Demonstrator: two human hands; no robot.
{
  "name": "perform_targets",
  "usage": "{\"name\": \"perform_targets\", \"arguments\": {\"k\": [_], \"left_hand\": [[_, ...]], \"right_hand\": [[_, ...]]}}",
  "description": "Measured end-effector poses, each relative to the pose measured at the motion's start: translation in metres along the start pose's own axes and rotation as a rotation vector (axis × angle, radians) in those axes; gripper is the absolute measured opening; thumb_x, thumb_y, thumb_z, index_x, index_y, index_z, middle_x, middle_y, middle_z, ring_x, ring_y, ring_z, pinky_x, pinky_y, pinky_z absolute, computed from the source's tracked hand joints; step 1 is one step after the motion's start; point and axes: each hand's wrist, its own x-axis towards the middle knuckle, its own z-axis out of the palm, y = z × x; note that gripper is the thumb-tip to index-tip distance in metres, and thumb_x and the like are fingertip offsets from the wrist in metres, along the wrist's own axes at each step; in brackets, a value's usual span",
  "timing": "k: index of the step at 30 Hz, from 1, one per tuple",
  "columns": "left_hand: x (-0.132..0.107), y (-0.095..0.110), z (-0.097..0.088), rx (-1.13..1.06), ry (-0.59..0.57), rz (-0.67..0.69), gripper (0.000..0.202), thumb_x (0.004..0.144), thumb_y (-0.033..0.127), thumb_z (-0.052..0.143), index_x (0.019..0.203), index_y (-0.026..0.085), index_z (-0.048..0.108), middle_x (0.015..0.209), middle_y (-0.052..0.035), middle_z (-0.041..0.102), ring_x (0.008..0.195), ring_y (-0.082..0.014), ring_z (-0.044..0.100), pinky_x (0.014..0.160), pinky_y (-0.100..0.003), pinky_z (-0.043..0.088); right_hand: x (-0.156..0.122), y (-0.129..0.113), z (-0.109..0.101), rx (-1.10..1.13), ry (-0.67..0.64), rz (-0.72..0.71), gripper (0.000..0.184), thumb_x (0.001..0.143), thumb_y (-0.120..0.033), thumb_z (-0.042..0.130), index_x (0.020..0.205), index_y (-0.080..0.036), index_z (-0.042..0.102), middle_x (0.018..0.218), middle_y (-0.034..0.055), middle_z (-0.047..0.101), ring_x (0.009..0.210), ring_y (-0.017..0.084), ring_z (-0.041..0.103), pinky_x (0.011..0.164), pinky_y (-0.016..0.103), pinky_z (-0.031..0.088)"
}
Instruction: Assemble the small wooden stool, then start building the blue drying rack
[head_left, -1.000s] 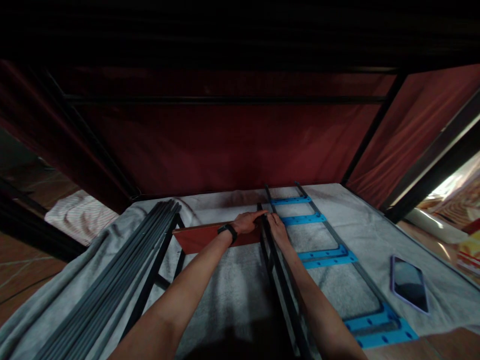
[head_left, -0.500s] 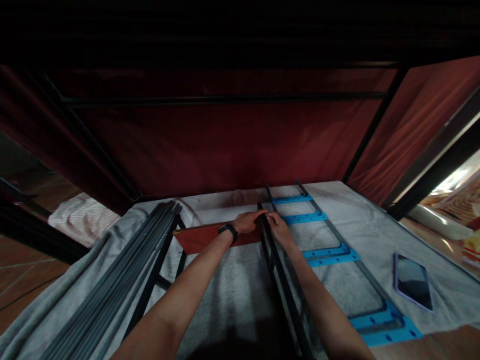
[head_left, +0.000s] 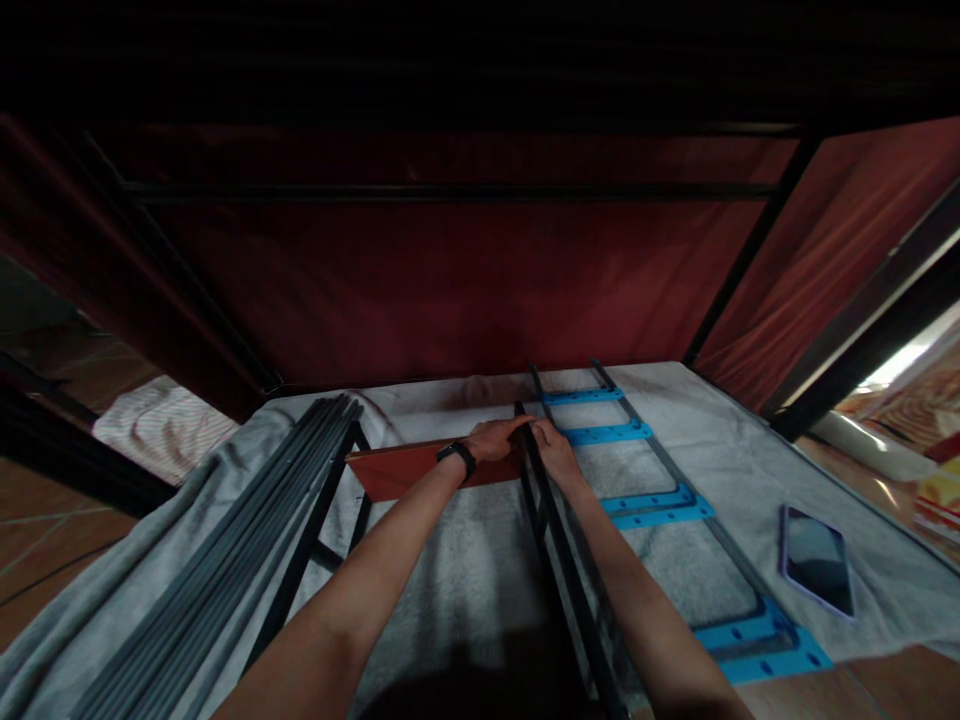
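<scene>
Centrally, the left hand (head_left: 495, 440), a black watch (head_left: 457, 457) at its wrist, lay closed over the right end of a reddish-brown board (head_left: 405, 468), which stood on edge above the grey cloth (head_left: 465, 580). The right hand (head_left: 553, 450) rested on the black frame rail (head_left: 547, 510) where the board met it; whether its fingers gripped could not be told. Blue brackets (head_left: 652, 508) lay just right of the rail, and a phone (head_left: 816, 560) further right

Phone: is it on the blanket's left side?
No, the phone lies on the right side of the blanket, beyond the blue-runged frame.
</scene>
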Motion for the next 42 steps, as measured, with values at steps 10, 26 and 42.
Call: {"name": "perform_targets", "arguments": {"k": [10, 26, 42], "left_hand": [[0.0, -0.001, 0.001, 0.003, 0.003, 0.003, 0.068, 0.089, 0.023, 0.052, 0.153, 0.038, 0.034, 0.142, -0.0021, 0.058, 0.129, -0.0254, 0.056, 0.102, -0.035, 0.046], [-0.001, 0.0, 0.002, 0.018, 0.009, -0.027, 0.068, 0.09, 0.027, 0.052, 0.153, 0.042, 0.031, 0.14, 0.0007, 0.061, 0.127, -0.0245, 0.058, 0.099, -0.032, 0.047], [-0.002, 0.002, 0.002, 0.027, 0.024, -0.023, 0.064, 0.092, 0.034, 0.05, 0.153, 0.042, 0.031, 0.137, -0.0004, 0.062, 0.123, -0.0248, 0.061, 0.097, -0.033, 0.048]], "right_hand": [[0.003, -0.002, -0.004, 0.023, -0.025, -0.055, 0.033, 0.094, -0.046, 0.039, 0.102, -0.025, 0.064, 0.103, 0.0041, 0.07, 0.101, 0.022, 0.064, 0.095, 0.037, 0.046], [0.003, -0.006, -0.006, -0.019, 0.003, -0.054, 0.025, 0.092, -0.041, 0.042, 0.092, -0.026, 0.062, 0.09, 0.0024, 0.068, 0.09, 0.021, 0.064, 0.087, 0.035, 0.048], [0.005, 0.004, -0.009, 0.01, -0.071, -0.093, 0.03, 0.093, -0.045, 0.041, 0.094, -0.026, 0.064, 0.095, 0.0023, 0.069, 0.092, 0.021, 0.063, 0.088, 0.034, 0.046]]}}
